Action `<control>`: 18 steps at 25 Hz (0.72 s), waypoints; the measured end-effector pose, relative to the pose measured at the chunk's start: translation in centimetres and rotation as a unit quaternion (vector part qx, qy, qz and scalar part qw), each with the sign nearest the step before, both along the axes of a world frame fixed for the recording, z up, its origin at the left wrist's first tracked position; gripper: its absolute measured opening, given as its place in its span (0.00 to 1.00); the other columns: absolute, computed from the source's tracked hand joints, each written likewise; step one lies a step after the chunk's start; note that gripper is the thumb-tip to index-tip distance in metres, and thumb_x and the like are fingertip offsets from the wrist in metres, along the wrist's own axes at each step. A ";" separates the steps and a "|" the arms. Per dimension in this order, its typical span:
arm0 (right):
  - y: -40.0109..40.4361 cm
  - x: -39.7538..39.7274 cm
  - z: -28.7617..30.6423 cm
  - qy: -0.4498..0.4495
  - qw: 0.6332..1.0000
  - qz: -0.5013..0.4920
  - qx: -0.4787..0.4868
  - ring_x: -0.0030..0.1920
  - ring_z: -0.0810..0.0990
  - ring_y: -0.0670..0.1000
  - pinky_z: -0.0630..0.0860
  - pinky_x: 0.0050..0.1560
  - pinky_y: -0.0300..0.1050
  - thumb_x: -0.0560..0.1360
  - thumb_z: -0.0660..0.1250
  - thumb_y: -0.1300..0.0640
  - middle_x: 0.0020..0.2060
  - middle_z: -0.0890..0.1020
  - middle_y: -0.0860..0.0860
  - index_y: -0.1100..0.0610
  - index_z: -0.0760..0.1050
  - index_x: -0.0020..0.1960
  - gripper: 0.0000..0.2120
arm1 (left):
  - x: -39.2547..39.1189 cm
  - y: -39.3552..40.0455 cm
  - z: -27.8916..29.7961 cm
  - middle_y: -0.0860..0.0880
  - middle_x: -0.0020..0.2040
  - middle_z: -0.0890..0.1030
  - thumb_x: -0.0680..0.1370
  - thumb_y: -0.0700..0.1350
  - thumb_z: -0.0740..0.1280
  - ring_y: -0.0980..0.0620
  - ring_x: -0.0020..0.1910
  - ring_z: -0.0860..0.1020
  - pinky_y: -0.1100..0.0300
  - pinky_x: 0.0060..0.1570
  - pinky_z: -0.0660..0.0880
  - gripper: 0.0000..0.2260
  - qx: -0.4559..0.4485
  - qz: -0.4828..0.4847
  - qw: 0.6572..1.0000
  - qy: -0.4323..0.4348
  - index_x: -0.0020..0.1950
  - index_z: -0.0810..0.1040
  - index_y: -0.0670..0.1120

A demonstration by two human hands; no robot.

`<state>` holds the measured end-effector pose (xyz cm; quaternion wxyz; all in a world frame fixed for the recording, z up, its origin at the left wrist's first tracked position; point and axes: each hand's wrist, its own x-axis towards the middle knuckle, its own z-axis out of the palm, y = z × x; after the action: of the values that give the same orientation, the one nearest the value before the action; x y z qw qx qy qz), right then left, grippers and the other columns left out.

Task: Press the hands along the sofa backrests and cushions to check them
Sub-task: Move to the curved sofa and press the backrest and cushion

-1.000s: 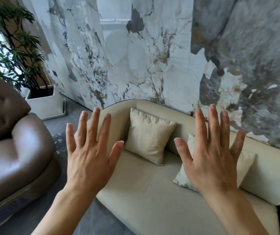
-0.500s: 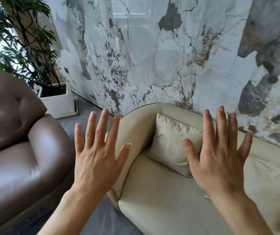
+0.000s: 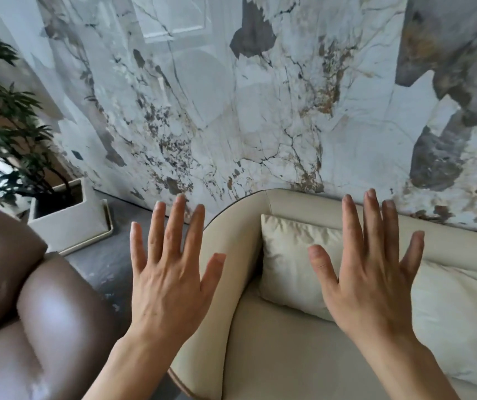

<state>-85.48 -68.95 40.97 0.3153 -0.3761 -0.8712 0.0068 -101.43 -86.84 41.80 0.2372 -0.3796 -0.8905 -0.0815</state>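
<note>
Both hands are seen from behind, raised in the air with fingers spread wide; nothing is held. The left hand is shown over the gap between a brown leather armchair and the curved end of a beige sofa. The right hand is shown in front of two cream cushions, the left cushion and the right cushion, which lean against the sofa backrest. A marble-patterned wall stands behind; a potted plant is set at far left.
</note>
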 end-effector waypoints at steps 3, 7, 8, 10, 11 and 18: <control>1.6 -1.7 -0.5 -0.007 0.999 -0.043 -0.003 0.77 0.53 0.58 0.46 0.71 0.67 0.77 0.49 0.36 0.78 0.56 0.57 0.56 0.56 0.78 0.35 | -3.1 3.2 -0.9 0.44 0.80 0.57 0.79 0.60 0.53 0.43 0.79 0.52 0.38 0.75 0.50 0.30 -0.004 -0.047 0.999 -0.007 0.78 0.59 0.48; 2.6 -4.2 -1.7 -0.035 0.994 -0.107 0.006 0.77 0.55 0.58 0.47 0.72 0.67 0.76 0.51 0.37 0.77 0.58 0.57 0.56 0.58 0.77 0.35 | -7.5 7.0 -2.4 0.45 0.80 0.57 0.79 0.60 0.54 0.44 0.79 0.52 0.41 0.76 0.47 0.30 0.002 -0.109 0.994 -0.009 0.78 0.59 0.49; 2.7 -5.0 -2.0 -0.047 0.991 -0.124 0.009 0.77 0.55 0.58 0.48 0.71 0.67 0.76 0.52 0.37 0.77 0.58 0.57 0.57 0.58 0.77 0.35 | -8.7 7.8 -3.0 0.45 0.80 0.57 0.79 0.60 0.54 0.43 0.79 0.52 0.41 0.76 0.46 0.30 0.004 -0.129 0.992 -0.014 0.78 0.60 0.48; 2.8 -7.0 -2.8 -0.066 0.985 -0.158 0.007 0.77 0.55 0.58 0.48 0.71 0.66 0.76 0.52 0.37 0.77 0.58 0.57 0.57 0.59 0.77 0.35 | -11.6 9.3 -4.5 0.44 0.80 0.57 0.79 0.60 0.53 0.43 0.79 0.52 0.41 0.76 0.47 0.30 0.002 -0.167 0.986 -0.025 0.78 0.60 0.48; 2.7 -7.7 -3.1 -0.074 0.983 -0.168 0.006 0.77 0.55 0.58 0.48 0.71 0.66 0.76 0.52 0.37 0.77 0.58 0.57 0.56 0.59 0.77 0.35 | -12.9 9.9 -5.1 0.44 0.80 0.57 0.79 0.61 0.53 0.43 0.79 0.52 0.40 0.76 0.47 0.30 -0.001 -0.179 0.984 -0.024 0.78 0.60 0.48; 5.8 -11.9 -5.8 -0.105 0.974 -0.202 -0.011 0.77 0.54 0.57 0.49 0.72 0.67 0.77 0.50 0.36 0.77 0.58 0.57 0.55 0.58 0.77 0.35 | -18.1 14.7 -8.7 0.44 0.80 0.57 0.79 0.62 0.51 0.43 0.79 0.51 0.42 0.76 0.44 0.31 -0.039 -0.204 0.977 -0.051 0.79 0.59 0.48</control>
<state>-97.40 -63.16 35.13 0.2128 -0.5466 -0.8053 -0.0869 -119.51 -72.15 33.08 0.1546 -0.5573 -0.8080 -0.1123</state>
